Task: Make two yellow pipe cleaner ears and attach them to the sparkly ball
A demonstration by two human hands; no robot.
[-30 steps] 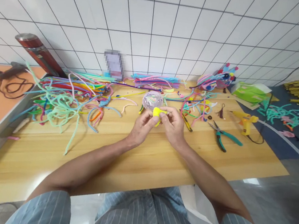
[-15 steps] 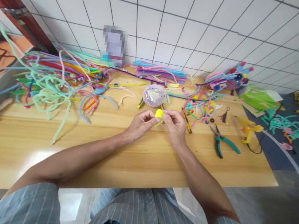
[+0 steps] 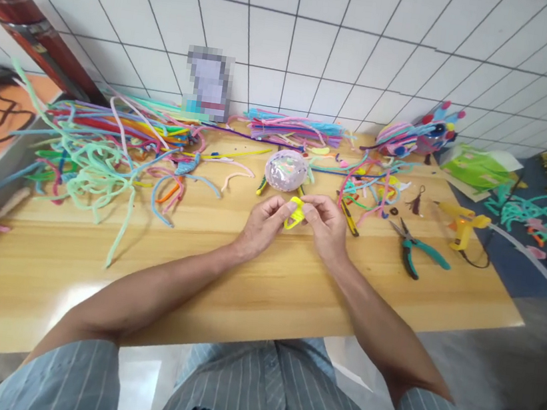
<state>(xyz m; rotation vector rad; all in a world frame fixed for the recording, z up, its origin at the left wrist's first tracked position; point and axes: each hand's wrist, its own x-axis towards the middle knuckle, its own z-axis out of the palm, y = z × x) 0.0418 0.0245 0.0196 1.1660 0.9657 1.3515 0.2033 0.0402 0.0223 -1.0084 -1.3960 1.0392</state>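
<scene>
Between my two hands is a small yellow pipe cleaner (image 3: pixel 295 214), bent into a loop with a bunched top. My left hand (image 3: pixel 265 224) pinches its left side between thumb and fingers. On the other side, my right hand (image 3: pixel 325 224) grips it the same way. Just beyond my fingertips sits a round, clear, sparkly ball (image 3: pixel 285 170) on the wooden table (image 3: pixel 224 272). Yellow-and-black handles stick out from under or behind the ball; what they belong to is hidden.
Tangled pale green pipe cleaners (image 3: pixel 92 164) and coloured bundles spread over the left. Another bundle (image 3: pixel 293 129) lies by the tiled wall. To the right are teal-handled pliers (image 3: pixel 416 251), a yellow glue gun (image 3: pixel 463 224) and a decorated pipe-cleaner figure (image 3: pixel 431 135).
The yellow pipe cleaner has turned in my fingers, so its open loop now shows below the bunched part. The view has shifted slightly.
</scene>
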